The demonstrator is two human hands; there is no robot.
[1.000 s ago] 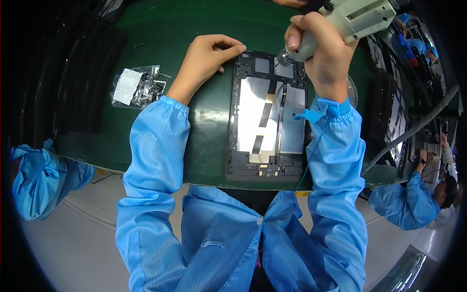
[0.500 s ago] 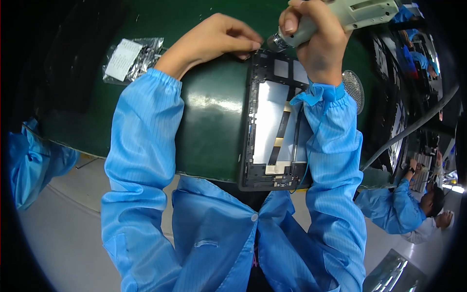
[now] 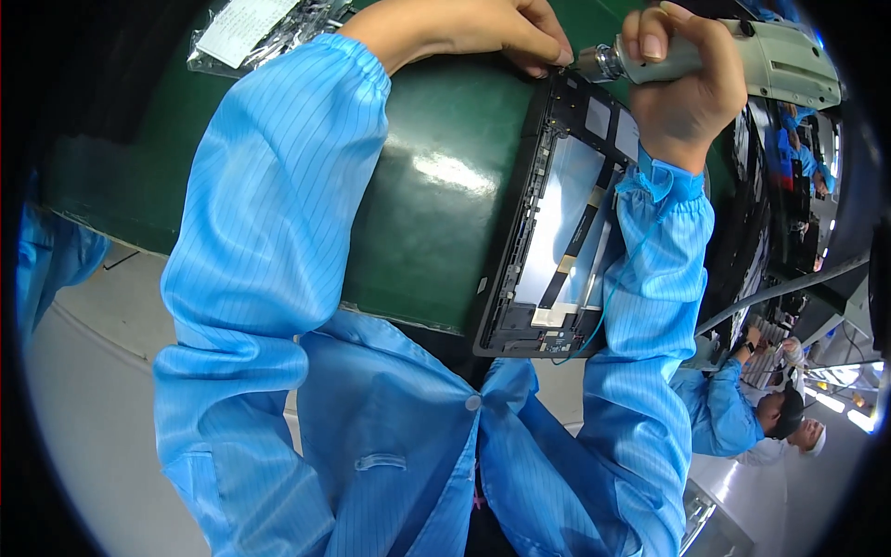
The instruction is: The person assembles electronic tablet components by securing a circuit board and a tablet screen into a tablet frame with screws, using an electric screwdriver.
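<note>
Right hand [image 3: 691, 93] grasps powered screwdriver [image 3: 794, 65] beside tablet [image 3: 568, 209], far end; left hand [image 3: 483, 23], at far-left corner, perhaps steadies it; grip unclear.

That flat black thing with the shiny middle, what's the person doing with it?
A person in blue sleeves has both hands at its far end. The right hand grips a pale, drill-like power tool, its metal nose close to the fingertips of the left hand, by the far left corner of the flat black device. Whether those fingertips hold something small, I can't tell. A clear bag of small parts lies farther left.
</note>
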